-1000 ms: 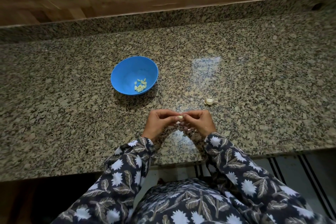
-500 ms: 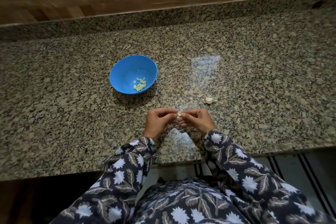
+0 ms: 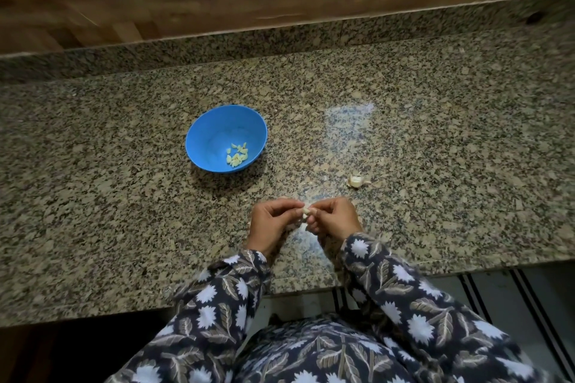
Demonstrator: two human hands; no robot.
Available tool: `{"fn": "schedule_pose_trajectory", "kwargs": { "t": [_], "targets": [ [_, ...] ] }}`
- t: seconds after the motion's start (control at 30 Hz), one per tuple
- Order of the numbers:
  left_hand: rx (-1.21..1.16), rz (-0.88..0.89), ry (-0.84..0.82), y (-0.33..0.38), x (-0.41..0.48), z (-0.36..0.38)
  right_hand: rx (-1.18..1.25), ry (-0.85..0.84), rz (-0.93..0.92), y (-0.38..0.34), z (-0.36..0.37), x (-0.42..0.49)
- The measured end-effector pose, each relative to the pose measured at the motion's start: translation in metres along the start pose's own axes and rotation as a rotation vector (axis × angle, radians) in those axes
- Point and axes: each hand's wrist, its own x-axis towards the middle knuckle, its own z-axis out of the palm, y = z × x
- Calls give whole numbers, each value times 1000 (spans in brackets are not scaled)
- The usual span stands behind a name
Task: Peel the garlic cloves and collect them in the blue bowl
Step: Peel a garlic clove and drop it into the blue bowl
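Note:
A blue bowl [image 3: 214, 130] stands on the granite counter, with several peeled garlic cloves [image 3: 237, 154] lying in its right side. Nearer to me, my left hand [image 3: 271, 223] and my right hand [image 3: 333, 219] meet fingertip to fingertip above the counter. Between them both pinch one small pale garlic clove [image 3: 306, 212]. A remnant of the garlic bulb [image 3: 356, 180] with papery skin lies on the counter, up and to the right of my right hand.
The speckled granite counter [image 3: 451, 140] runs the full width, with a low granite upstand [image 3: 280, 40] and a wooden wall behind. Its front edge is just below my wrists. A tiled floor shows at the lower right.
My hands have stayed together on the clove, shifting only slightly as my fingers work at it. The bowl and the bulb remnant have not moved on the counter.

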Motion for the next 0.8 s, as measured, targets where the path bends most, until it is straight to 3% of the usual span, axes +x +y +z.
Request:
{"fn": "schedule_pose_trajectory", "kwargs": {
  "t": [0.07, 0.1, 0.17, 0.3, 0.37, 0.5, 0.63, 0.8],
  "targets": [
    [58, 33, 26, -2, 0, 3, -426, 111, -126, -3, 3, -1],
    [79, 50, 29, -1, 1, 5, -520, 138, -170, -4, 3, -1],
    [45, 26, 44, 1, 2, 8, -472, 157, -179, -2, 3, 0],
    [-178, -108, 75, 5, 0, 7, 228, 52, 57, -1, 7, -2],
    [-209, -124, 73, 3, -1, 6, 354, 10, 134, -4, 6, -4],
    [-150, -113, 85, 1, 1, 3, 343, -59, 140, -4, 4, -5],
    [-108, -81, 50, 3, 1, 5, 267, 1, -6, 1, 1, -7],
    [-83, -66, 58, 4, 0, 6, -207, 145, -304, 8, -2, -1]
  ]
}}
